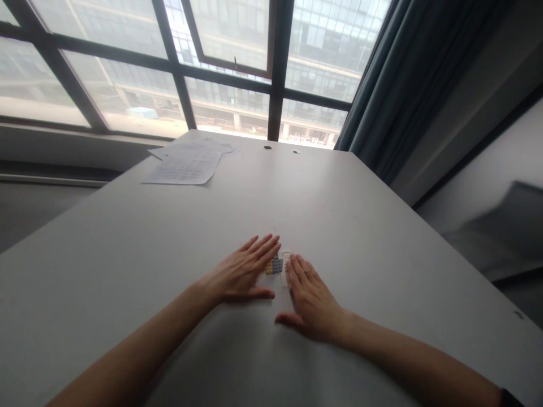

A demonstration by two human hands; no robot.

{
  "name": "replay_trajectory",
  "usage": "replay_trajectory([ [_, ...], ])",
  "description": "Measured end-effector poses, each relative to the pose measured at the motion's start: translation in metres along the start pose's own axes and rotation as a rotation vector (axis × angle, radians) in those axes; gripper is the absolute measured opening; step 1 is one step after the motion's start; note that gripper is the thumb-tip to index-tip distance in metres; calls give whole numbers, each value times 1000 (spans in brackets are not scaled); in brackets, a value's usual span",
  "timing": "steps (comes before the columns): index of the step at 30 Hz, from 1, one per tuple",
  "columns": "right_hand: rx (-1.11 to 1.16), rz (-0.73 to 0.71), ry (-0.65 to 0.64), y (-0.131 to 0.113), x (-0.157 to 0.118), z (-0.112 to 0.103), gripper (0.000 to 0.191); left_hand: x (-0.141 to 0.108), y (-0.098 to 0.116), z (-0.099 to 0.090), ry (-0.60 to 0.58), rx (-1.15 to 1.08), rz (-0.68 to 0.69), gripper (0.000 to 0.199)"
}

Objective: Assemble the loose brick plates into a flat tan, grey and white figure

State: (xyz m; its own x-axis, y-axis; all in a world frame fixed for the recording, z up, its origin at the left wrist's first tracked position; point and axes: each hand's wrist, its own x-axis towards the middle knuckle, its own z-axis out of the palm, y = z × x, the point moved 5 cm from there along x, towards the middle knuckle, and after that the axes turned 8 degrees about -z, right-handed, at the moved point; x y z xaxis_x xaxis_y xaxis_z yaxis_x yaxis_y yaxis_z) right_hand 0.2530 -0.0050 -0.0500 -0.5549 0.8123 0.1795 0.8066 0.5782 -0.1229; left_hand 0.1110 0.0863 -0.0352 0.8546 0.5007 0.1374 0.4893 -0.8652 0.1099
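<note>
Between my hands, a few small studded toy building bricks lie on the white table (178, 260). A grey-blue brick (277, 265) sits beside a tan brick (268, 268), and a white studded piece (285, 259) is at their right. My left hand (248, 268) lies with fingers stretched out, its fingertips partly covering the left bricks. My right hand (311, 297) is flat too, fingers stretched and thumb apart, its fingertips at the white piece's right edge. Neither hand grips anything. Whether the fingers press on the bricks I cannot tell, and parts of the bricks are hidden.
Several printed paper sheets (189, 164) lie at the table's far left. Two small round spots, one a dark cable hole (267, 147), sit near the far edge. Beyond stand large windows (229, 102) and a dark blue curtain (394, 85) at the right.
</note>
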Motion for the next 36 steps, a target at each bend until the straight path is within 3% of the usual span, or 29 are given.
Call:
replay_trajectory([
  [5, 30, 23, 15, 5, 17, 6, 103, 8, 2, 8, -113, -25, -29, 92],
  [13, 100, 30, -20, 8, 20, 11, 100, 7, 4, 17, -81, -47, -70, 79],
  [19, 56, 53, -25, 24, 4, 6, 98, 28, 21, 19, -115, -67, -77, 80],
  [24, -23, 27, 3, 58, -27, -1, 93, 66, 45, 29, -104, -108, -31, 85],
  [30, -120, 13, 4, 116, -76, -13, 89, 132, 83, 46, -71, -170, 26, 88],
  [36, -141, 89, -22, 164, -122, -23, 88, 190, 121, 62, -46, -199, 73, 90],
])
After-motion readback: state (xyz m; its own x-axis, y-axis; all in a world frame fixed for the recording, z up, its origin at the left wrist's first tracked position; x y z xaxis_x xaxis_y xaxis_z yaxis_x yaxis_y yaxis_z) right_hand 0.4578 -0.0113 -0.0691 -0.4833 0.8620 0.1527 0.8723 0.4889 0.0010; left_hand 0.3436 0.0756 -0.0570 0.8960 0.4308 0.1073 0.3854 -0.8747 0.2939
